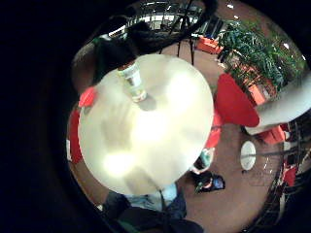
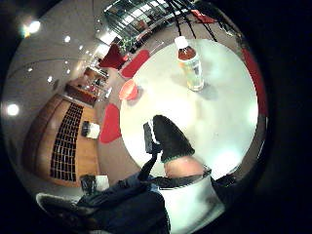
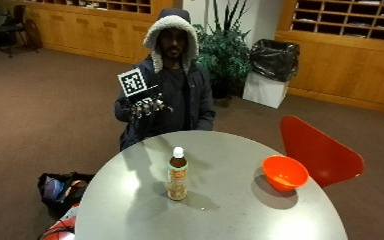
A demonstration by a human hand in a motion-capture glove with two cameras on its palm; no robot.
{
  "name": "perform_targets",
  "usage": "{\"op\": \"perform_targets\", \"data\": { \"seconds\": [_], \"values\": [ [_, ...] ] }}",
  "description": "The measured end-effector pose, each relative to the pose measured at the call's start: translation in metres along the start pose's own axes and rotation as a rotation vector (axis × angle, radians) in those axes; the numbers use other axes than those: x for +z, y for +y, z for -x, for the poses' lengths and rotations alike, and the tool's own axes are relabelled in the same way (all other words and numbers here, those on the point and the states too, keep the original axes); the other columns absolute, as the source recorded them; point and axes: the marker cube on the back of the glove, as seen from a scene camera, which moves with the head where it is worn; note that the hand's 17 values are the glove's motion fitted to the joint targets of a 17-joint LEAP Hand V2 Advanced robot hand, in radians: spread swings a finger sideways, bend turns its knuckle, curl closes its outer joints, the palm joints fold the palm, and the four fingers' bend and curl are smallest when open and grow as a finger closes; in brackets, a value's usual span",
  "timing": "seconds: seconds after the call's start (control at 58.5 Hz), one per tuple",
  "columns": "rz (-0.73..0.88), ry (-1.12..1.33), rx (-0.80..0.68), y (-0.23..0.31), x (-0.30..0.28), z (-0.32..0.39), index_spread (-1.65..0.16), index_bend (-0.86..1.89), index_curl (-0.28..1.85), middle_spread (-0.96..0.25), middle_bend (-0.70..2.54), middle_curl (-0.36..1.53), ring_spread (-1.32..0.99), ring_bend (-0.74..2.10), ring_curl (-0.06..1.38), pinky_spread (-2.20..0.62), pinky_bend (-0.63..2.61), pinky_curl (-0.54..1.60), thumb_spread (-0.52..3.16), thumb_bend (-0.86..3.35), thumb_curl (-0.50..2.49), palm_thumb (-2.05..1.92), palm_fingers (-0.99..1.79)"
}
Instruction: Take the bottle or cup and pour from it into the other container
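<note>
While the person sits behind the round table (image 3: pixel 132 210), the gloved right hand (image 3: pixel 145 106) is raised at chest height above the far rim, well apart from everything on the tabletop; its fingers (image 3: pixel 160 106) are spread and relaxed, holding nothing. From left to right in the outside view: a dark bag (image 3: pixel 59 187) lies on the brown carpet beside the table's left edge; then one bottle (image 3: pixel 177 175) stands upright near the table's middle, a slim clear plastic cylinder with a white cap, a pale printed label and amber liquid visible near the neck; then one orange bowl (image 3: pixel 284 172), round, smooth and open-topped, sits near the right rim, well apart from the bottle; then one red chair (image 3: pixel 318 150) with a curved moulded back stands just beside the table on that side. The tabletop is pale grey, smooth and glossy, catching bright reflections in both palm views. Bare surface lies all around the bottle, and between it and the bowl. The thumb-side palm view shows the bottle (image 2: pixel 190 66) standing on the table, the bowl (image 2: pixel 128 90) at the rim, and a black gloved fingertip (image 2: pixel 168 136) over the near edge. The little-finger-side view shows the bottle (image 1: pixel 132 80) on the bright round top (image 1: pixel 146 155).
</note>
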Motion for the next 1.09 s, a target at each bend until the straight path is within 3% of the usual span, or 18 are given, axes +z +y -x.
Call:
{"op": "perform_targets", "data": {
  "seconds": [0.068,0.137,0.307,0.393,0.478,0.598,1.093],
  "values": [
    [-0.083,-0.013,0.059,-0.014,0.009,-0.007,-0.39,0.14,0.29,-0.02,0.18,0.30,0.10,0.24,0.28,0.22,0.78,0.31,1.08,-0.02,0.37,0.51,0.38],
    [-0.008,-0.047,0.031,-0.010,0.013,-0.013,-0.39,0.15,0.29,-0.02,0.18,0.30,0.10,0.24,0.28,0.22,0.78,0.31,1.08,-0.02,0.37,0.51,0.38],
    [-0.050,-0.167,0.032,-0.035,0.034,-0.022,-0.39,0.15,0.29,-0.02,0.18,0.30,0.10,0.23,0.28,0.22,0.79,0.31,1.08,-0.02,0.37,0.51,0.38],
    [0.005,-0.237,0.029,-0.043,0.042,-0.026,-0.39,0.15,0.29,-0.02,0.18,0.30,0.10,0.23,0.29,0.22,0.79,0.31,1.07,-0.02,0.37,0.52,0.38],
    [-0.108,-0.312,-0.001,-0.069,0.058,-0.032,-0.38,0.15,0.29,-0.02,0.18,0.30,0.10,0.23,0.29,0.22,0.80,0.31,1.07,-0.02,0.37,0.52,0.38],
    [0.051,-0.404,0.023,-0.063,0.070,-0.039,-0.38,0.14,0.29,-0.02,0.18,0.31,0.10,0.23,0.29,0.22,0.80,0.31,1.07,-0.02,0.38,0.54,0.38],
    [0.105,-0.732,0.034,-0.130,0.148,-0.056,-0.36,0.13,0.28,-0.03,0.19,0.32,0.10,0.23,0.30,0.22,0.79,0.31,0.98,-0.03,0.39,0.59,0.39]
  ]
}}
